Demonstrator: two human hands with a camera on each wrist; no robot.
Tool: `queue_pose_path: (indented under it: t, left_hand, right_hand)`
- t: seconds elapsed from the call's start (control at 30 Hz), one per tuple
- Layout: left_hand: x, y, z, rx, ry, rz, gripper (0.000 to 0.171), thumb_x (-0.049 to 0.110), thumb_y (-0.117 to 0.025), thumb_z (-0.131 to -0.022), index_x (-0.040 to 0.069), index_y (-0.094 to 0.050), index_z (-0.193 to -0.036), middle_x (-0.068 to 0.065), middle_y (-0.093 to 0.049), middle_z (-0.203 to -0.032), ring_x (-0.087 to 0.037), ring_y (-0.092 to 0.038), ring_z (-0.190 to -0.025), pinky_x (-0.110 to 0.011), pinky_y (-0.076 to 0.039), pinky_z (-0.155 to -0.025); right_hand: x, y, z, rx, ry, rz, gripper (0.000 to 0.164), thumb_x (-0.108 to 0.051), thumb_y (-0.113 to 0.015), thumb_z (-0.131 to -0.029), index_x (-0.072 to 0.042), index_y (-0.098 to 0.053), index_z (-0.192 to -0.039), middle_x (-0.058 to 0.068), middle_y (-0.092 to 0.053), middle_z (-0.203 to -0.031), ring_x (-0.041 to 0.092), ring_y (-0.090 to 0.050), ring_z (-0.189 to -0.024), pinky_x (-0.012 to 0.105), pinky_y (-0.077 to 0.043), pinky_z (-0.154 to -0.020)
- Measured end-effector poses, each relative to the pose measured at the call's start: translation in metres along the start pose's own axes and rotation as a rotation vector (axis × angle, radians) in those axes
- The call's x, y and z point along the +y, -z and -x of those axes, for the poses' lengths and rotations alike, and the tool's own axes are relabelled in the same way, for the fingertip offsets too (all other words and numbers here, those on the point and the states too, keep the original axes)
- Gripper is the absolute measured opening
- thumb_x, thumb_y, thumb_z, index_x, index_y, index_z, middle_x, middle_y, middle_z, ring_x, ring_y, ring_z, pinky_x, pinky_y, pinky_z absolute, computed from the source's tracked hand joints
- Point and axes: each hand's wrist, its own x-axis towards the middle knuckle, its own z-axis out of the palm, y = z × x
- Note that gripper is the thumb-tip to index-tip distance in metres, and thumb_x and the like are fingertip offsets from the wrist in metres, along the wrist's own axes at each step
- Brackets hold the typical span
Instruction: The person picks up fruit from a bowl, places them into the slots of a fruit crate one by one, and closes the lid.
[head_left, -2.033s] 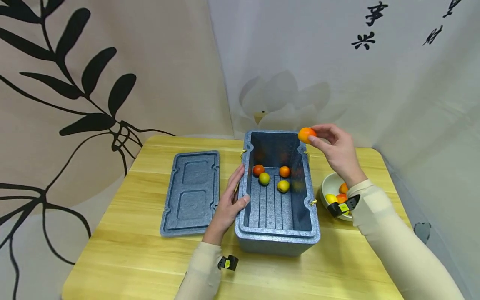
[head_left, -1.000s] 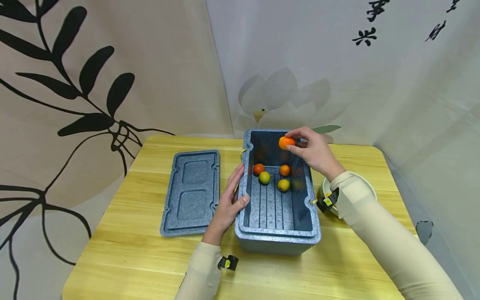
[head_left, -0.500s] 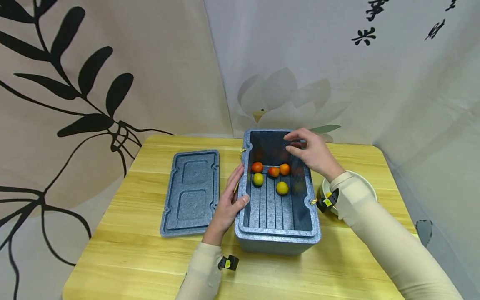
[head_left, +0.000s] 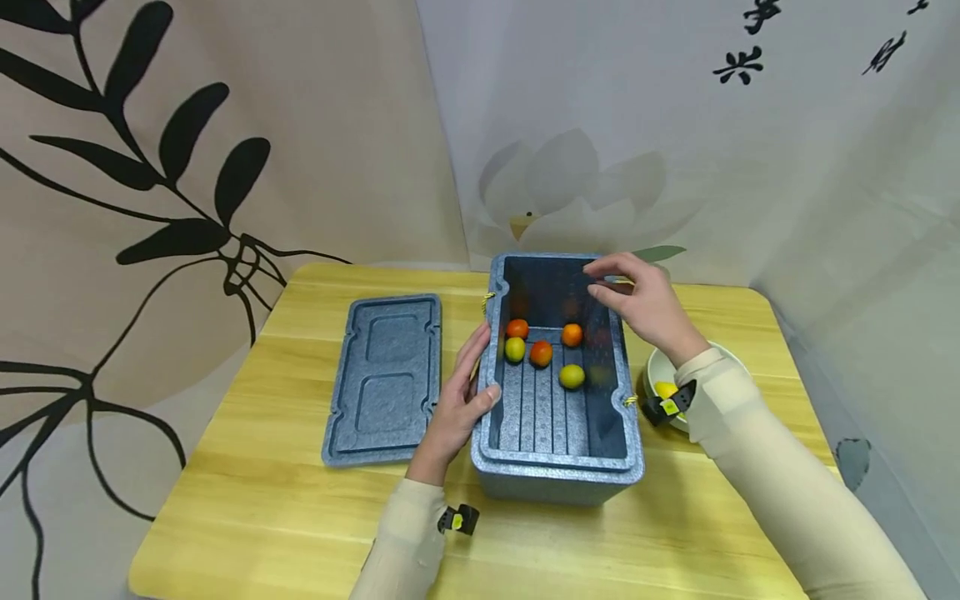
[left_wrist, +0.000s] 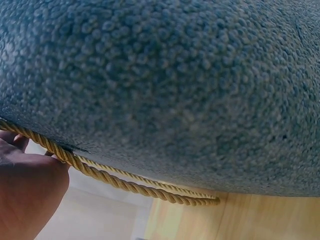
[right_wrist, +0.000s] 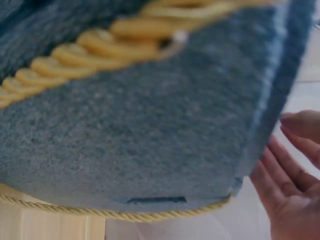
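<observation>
Since one second ago, the red-orange fruit (head_left: pixel 541 353) has left the right hand (head_left: pixel 644 307) and is now on the box floor. Since half a second ago it has rolled away from the orange fruit (head_left: pixel 572 335), so we now see a gap there; the left yellow-green fruit (head_left: pixel 514 349) has shifted up beside the red fruit (head_left: pixel 517 329). The right hand has eased slightly rightward.

We count five fruits in the open blue-grey box (head_left: pixel 555 463); the fifth, the right yellow-green fruit (head_left: pixel 572 377), is nearest us. Right hand: holds nothing, fingers bent, thumb and fingertips apart, over the far right part of the box; we can't tell whether it touches the rim. Left hand (head_left: pixel 456 404): fingers lie along the box's left outer wall, thumb on the rim; the left wrist view shows it beside a yellow rope (left_wrist: pixel 125 185).

Lid (head_left: pixel 386 379) lies flat on the wooden table (head_left: pixel 247 467), left of the box. Bowl (head_left: pixel 657 367) stands right of the box, partly hidden by the right forearm; we make out a yellow fruit (head_left: pixel 664 389) in it.
</observation>
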Motion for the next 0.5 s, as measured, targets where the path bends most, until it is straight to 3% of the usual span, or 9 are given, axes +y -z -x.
queue_pose_path:
  t: [0.23, 0.5]
  left_hand:
    - [0.001, -0.001, -0.001, -0.004, -0.003, 0.005, 0.072, 0.011, -0.054, -0.091, 0.011, -0.026, -0.157, -0.001, -0.015, -0.162, -0.020, -0.009, -0.148, -0.051, -0.005, -0.115]
    - [-0.001, -0.001, -0.001, -0.001, 0.009, 0.001, 0.073, 0.018, -0.056, -0.091, 0.012, -0.025, -0.157, 0.000, -0.015, -0.162, -0.019, -0.010, -0.147, -0.054, -0.007, -0.114]
  right_hand:
    - [0.007, 0.017, 0.013, 0.056, -0.024, 0.015, 0.030, -0.021, -0.061, -0.098, -0.006, -0.064, -0.124, 0.007, -0.062, -0.119, 0.021, -0.060, -0.107, 0.030, -0.048, -0.093]
    - [0.014, 0.028, 0.026, 0.091, -0.057, 0.020, 0.028, -0.015, -0.062, -0.097, 0.001, -0.065, -0.120, 0.016, -0.065, -0.115, 0.016, -0.060, -0.101, 0.017, -0.046, -0.086]
